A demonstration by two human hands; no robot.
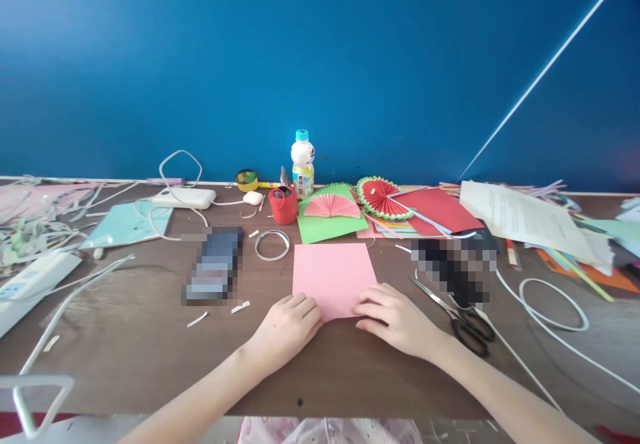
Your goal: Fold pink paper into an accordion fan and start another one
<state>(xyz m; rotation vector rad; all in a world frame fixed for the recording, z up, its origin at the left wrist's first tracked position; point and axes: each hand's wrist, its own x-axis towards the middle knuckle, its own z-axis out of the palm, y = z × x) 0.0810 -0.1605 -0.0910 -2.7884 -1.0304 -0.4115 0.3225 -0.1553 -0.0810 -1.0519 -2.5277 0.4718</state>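
A sheet of pink paper (333,274) lies on the brown table in front of me. Its near edge curves up slightly between my hands. My left hand (290,324) is closed on the near left corner, fingers curled together, thumb mostly hidden. At the near right corner, my right hand (393,317) has its bent fingers on the paper and its thumb at the edge. Just beyond the sheet, a pleated pink fan (333,207) rests on green paper (325,232). To the right of my right hand lie black-handled scissors (470,331), blades pointing away from me.
A blurred-out phone (215,264) and a roll of tape (272,245) lie left of the sheet. Behind stand a red container (284,205) and a bottle (303,164). A red-and-green pleated fan (383,199) lies at the back. White cables (555,327) run along both sides.
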